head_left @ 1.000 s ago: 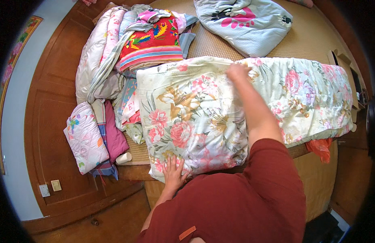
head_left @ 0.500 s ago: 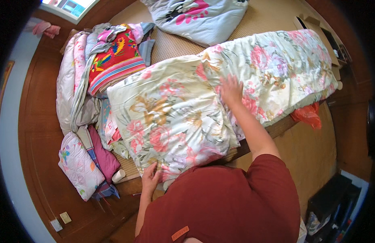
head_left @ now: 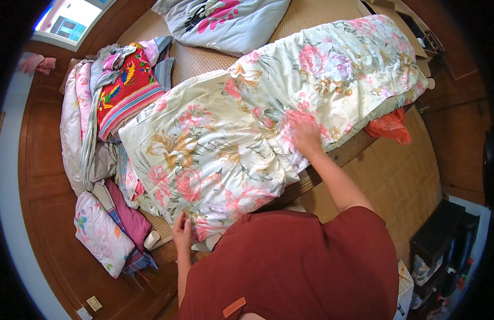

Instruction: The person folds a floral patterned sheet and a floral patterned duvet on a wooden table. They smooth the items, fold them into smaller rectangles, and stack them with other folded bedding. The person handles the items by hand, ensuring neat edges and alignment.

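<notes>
A long folded floral quilt (head_left: 220,144), cream with pink, lilac and golden-brown flowers, lies slantwise across the bed in front of me. On its middle, close to the near edge where the cloth creases, my right hand (head_left: 304,133) rests palm down, its fingers extended and a little blurred. My left hand (head_left: 182,230) is at the quilt's near left corner. Its fingers are slightly apart and touch the edge, with no clear grip on the cloth.
Folded bedding (head_left: 76,128) and a red embroidered cloth (head_left: 127,98) are piled at left. A pale blue quilt (head_left: 225,26) lies at the back. An orange-red plastic bag (head_left: 388,127) pokes from under the floral quilt. Beyond its right end stands a cardboard box (head_left: 422,66).
My right hand has slid over the quilt toward its near edge, and creases now gather there. My left hand stays by the near left corner. The whole view has shifted slightly.
</notes>
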Available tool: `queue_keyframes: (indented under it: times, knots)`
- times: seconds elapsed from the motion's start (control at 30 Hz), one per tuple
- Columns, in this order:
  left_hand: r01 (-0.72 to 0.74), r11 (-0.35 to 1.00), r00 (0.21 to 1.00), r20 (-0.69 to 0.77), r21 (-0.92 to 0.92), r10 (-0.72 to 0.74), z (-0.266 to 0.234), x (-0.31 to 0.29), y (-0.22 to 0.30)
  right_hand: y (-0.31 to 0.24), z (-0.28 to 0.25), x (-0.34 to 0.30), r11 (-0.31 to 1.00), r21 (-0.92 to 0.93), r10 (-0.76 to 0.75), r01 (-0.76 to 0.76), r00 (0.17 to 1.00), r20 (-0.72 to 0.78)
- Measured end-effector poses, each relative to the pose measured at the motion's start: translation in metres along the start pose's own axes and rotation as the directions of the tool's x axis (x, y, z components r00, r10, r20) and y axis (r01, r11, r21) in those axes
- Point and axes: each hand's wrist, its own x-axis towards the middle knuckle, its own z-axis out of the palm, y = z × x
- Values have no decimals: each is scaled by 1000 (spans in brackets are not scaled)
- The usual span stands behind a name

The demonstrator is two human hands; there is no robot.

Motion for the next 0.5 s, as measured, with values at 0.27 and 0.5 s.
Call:
queue_keyframes:
  times: [0.27,0.5]
  knots:
    - [30,982,929,-358,-189,-97,-46,5,-41,-65,-45,8,912,406,120,58,909,-399]
    - [32,992,999,-28,-125,-35,-52,27,-65,-158,32,-94,902,418,-211,105,953,216]
